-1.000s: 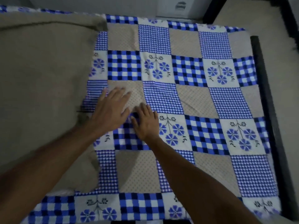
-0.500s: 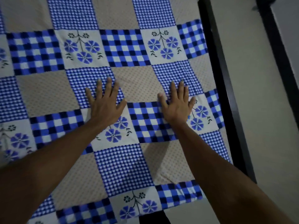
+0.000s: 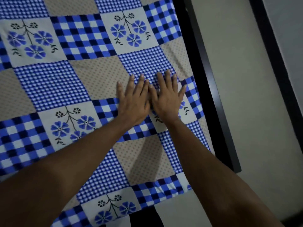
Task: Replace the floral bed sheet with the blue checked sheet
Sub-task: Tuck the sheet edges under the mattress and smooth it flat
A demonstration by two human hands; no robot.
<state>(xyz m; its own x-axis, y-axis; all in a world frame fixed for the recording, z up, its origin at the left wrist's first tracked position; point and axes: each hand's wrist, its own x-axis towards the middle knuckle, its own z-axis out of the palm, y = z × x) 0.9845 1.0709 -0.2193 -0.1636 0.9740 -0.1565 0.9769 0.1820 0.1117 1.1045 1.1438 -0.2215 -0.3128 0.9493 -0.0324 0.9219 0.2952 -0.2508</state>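
Note:
The blue checked sheet, a patchwork of blue checks, beige dotted squares and blue flower panels, lies spread flat over the bed. My left hand and my right hand press flat on it side by side near the bed's right edge, fingers straight and spread, thumbs nearly touching. No floral sheet shows in this view.
The black bed frame runs diagonally along the sheet's right edge. Beyond it is pale floor and a second dark strip at the far right. The sheet's near corner hangs over the bed edge at the bottom.
The view has swung right from the bed's middle toward its right edge. My hands, spread apart half a second ago, have come together, the left sliding right across the sheet.

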